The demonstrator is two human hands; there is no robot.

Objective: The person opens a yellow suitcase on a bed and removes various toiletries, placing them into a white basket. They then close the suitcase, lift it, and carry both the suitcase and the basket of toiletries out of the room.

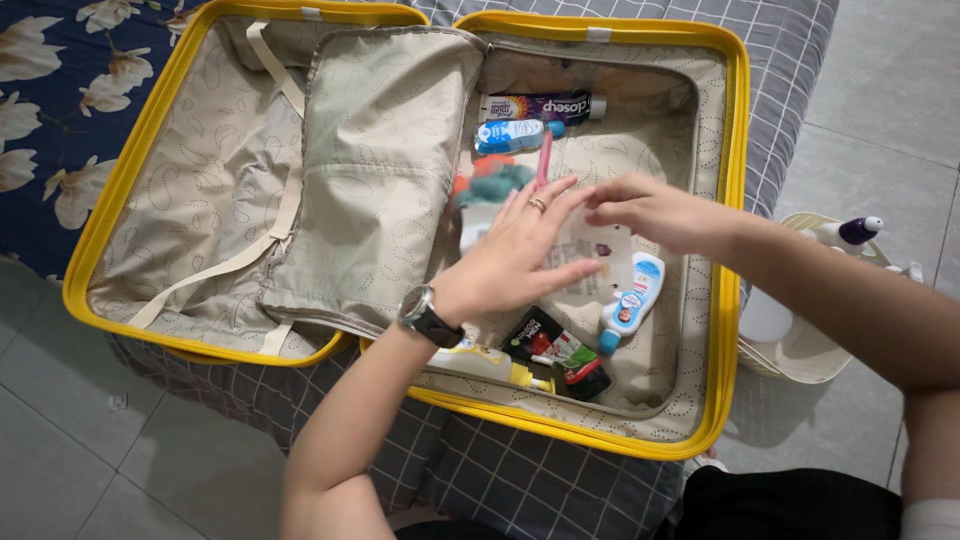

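White flat packet (596, 262) under both hands, beside blue-capped white bottle (632, 300).

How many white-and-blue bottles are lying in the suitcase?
2. One white-and-blue bottle lies just below the right hand; a smaller one lies near the top, under the toothpaste tube. The hands may hide others.
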